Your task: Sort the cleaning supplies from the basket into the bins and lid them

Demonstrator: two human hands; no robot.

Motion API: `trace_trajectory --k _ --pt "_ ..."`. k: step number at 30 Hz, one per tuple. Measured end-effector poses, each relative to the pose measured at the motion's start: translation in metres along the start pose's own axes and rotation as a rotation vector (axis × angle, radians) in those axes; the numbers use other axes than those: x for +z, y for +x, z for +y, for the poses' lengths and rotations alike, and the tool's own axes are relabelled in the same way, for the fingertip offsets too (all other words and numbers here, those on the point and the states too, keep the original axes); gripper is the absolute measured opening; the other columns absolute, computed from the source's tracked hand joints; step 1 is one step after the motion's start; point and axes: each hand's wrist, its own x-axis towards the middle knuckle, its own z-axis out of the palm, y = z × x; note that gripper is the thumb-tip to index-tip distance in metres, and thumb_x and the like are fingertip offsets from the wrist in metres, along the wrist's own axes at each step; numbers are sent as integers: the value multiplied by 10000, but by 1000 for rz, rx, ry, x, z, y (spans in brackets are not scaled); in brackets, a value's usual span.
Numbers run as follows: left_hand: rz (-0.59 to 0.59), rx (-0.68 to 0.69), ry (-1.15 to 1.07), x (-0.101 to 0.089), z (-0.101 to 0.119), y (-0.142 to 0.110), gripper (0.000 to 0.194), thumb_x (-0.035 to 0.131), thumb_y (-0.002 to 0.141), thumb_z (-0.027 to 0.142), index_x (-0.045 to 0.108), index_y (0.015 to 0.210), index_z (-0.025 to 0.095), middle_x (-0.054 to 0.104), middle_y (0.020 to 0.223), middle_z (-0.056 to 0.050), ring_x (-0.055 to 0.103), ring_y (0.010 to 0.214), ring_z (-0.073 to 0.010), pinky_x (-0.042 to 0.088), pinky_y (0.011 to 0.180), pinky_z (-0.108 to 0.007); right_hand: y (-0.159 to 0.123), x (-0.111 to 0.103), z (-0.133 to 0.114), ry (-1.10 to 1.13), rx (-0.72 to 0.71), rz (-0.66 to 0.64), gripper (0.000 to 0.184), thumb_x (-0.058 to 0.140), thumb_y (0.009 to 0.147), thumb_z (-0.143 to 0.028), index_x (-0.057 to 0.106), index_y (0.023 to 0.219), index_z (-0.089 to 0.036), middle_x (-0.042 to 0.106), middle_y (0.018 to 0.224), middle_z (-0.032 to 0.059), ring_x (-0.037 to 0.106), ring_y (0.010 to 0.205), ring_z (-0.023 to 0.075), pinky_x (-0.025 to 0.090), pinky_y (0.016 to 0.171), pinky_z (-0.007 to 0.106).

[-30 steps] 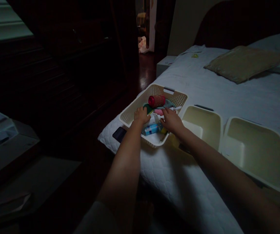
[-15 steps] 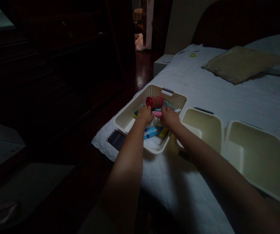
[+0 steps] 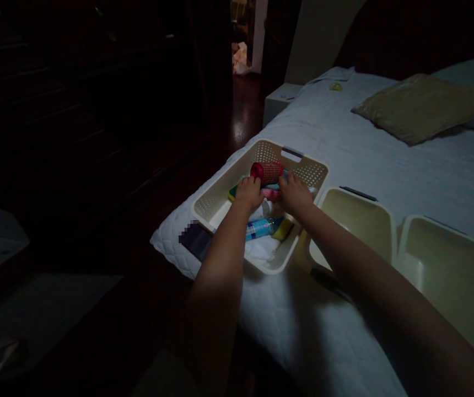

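Both of my hands are inside a cream perforated basket (image 3: 220, 190) on the bed corner. My left hand (image 3: 249, 193) has its fingers bent down beside a pink cloth (image 3: 270, 194), closed at its left end. From the other side, my right hand (image 3: 295, 193) grips the cloth; its fingertips are partly hidden. Just beyond lies a red patterned cylinder (image 3: 267, 172). A green-and-yellow sponge (image 3: 232, 193) sits left of my left hand. Nearer me are a clear bottle with a blue label (image 3: 258, 229), another yellow sponge (image 3: 283, 230) and a white cloth (image 3: 262, 248).
Two cream bins, a nearer bin (image 3: 355, 212) and a farther-right bin (image 3: 452, 264), stand right of the basket. A dark flat phone-like object (image 3: 196, 240) lies by its left side. A beige pillow (image 3: 423, 107) rests farther up the bed (image 3: 303, 331).
The view has shifted slightly, and the bins appear farther right. The pink cloth between my hands looks more bunched. My hands stay in the basket, and more of the bottle shows.
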Motion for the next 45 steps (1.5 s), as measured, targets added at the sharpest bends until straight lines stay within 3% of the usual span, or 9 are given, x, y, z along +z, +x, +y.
trace_trajectory --k 7,12,17,20,25,33,38,45 --pt "-13 6 -4 11 -9 4 400 482 882 368 510 1182 104 551 1258 -167 470 1216 -279 350 1055 -384 21 9 7 7 108 -17 444 406 931 -304 498 1291 -62 467 1338 270 460 1199 356 429 913 433" --pt "-21 13 -7 13 -11 7 391 477 881 359 519 1172 101 553 1253 -167 473 1214 -277 349 1057 -377 36 30 14 53 101 -12 462 416 921 -295 486 1315 -65 491 1291 293 446 1201 396 445 868 472" --pt "-28 -21 -25 19 -11 11 434 464 887 383 509 1200 85 559 1240 -172 487 1199 -287 368 1042 -382 41 44 18 84 217 -215 519 487 904 -318 447 1358 -69 464 1324 313 567 1091 377 468 822 452" --pt "-28 -32 -31 23 -12 13 435 463 886 381 505 1205 88 555 1247 -167 494 1190 -282 377 1030 -376 42 43 18 63 193 -313 539 522 898 -290 419 1386 -86 517 1283 302 613 1053 352 473 821 427" --pt "-41 -41 -13 23 -11 14 429 465 883 373 497 1208 94 562 1236 -165 502 1181 -276 378 1023 -373 43 38 15 34 155 -410 479 656 814 -279 571 1257 -120 636 1151 226 623 1057 339 484 835 422" --pt "-65 -37 48 15 -5 8 422 435 904 349 491 1219 74 566 1235 -177 502 1188 -283 364 1036 -373 29 27 13 55 115 -309 347 439 937 -224 570 1229 -88 628 1152 244 600 1100 336 486 829 419" --pt "-97 -31 89 10 -1 5 425 383 928 353 490 1229 73 566 1238 -186 505 1187 -292 368 1022 -385 23 15 11 75 88 -203 329 374 938 -156 591 1173 -76 642 1110 220 613 1049 312 484 814 391" --pt "-120 12 120 -6 5 -4 420 367 932 333 495 1226 61 570 1238 -200 524 1173 -300 385 1003 -389 8 0 9 150 -7 91 289 462 920 -241 595 1106 -64 615 1092 232 575 1031 326 427 829 396"
